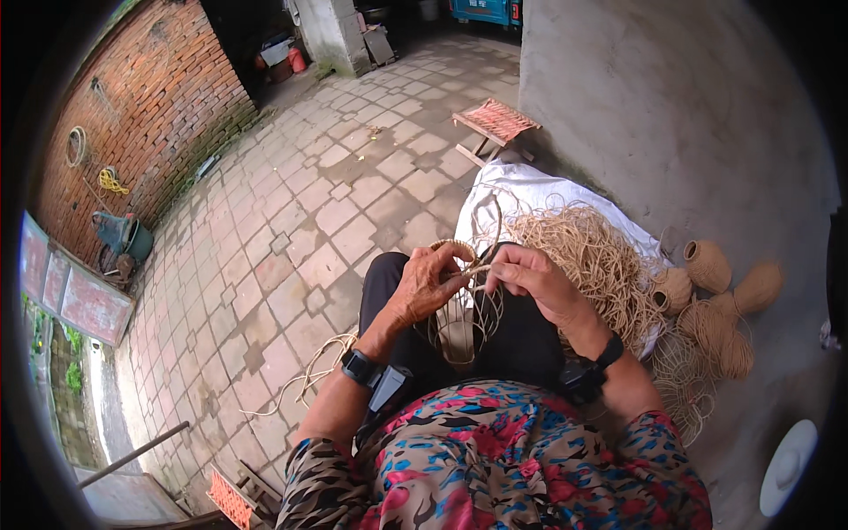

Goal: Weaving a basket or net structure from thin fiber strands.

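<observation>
Above my lap is a partly woven basket (453,250), a thin round frame with tan cord wrapped along its rim. Its open wire-like ribs hang between my knees. My left hand (426,281) is closed on the rim, fingers bent round it. Close beside it, my right hand (536,281) pinches a strand of tan cord (478,268) at the rim. The exact path of the strand between the fingertips is too small to make out. A loose loop of cord rises beyond my hands.
A large heap of tan cord (579,256) lies on a white sack (548,187) at my right. Several woven round pots (708,265) and cord bundles sit beyond it by the grey wall (671,115). A folding stool (497,122) stands ahead. Loose cord (314,371) trails on the paving at left.
</observation>
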The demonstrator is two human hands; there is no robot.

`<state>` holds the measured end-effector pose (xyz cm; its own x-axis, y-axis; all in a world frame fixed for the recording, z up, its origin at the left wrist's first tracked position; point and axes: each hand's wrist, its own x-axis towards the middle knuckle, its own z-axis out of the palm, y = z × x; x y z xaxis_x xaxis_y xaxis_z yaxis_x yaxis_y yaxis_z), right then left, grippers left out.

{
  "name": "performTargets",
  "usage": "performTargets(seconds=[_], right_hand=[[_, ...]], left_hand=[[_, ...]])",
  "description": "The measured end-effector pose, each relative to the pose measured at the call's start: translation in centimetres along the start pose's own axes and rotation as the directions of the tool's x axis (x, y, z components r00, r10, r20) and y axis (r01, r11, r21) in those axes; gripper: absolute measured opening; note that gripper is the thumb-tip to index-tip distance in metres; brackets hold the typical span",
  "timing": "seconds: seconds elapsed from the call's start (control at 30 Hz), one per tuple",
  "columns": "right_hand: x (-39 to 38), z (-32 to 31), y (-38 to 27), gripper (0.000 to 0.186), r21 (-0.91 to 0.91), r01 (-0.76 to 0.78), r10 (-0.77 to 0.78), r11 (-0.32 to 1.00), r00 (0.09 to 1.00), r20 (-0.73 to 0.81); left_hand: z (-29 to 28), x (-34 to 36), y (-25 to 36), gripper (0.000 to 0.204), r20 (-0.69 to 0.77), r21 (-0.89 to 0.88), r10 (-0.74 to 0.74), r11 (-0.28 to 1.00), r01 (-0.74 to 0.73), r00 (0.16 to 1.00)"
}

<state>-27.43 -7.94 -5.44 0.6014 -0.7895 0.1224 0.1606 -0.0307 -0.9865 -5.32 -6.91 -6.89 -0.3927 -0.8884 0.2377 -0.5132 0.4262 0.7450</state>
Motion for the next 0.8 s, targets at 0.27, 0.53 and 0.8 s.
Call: performTargets(seconds=[0.27, 0.53, 0.8], right_hand=[[-4.0, -0.1, 0.6, 0.025, 0.251, -0.151, 0.149, 0.956, 0.988, 0.028], [-3.0, -3.3, 4.1, 0.026, -0.607, -0.236, -0.022, 0.758, 0.922, -0.386], [-1.5, -1.5, 2.8, 0.021, -0.671, 0.064, -0.395, 0.739, 0.847, -0.355]], left_hand=[[1.6, -0.2, -0.7, 0.027, -0.173, 0.264, 0.164, 0.958, -0.115, 0.971], [2.3, 1.2, 0.8, 0.030, -0.132, 0.481, 0.103, 0.876, -0.027, 0.986], [-1.3, 2.0, 0.8, 0.037, 0.080, -0.391, -0.321, 0.861, 0.326, 0.944]])
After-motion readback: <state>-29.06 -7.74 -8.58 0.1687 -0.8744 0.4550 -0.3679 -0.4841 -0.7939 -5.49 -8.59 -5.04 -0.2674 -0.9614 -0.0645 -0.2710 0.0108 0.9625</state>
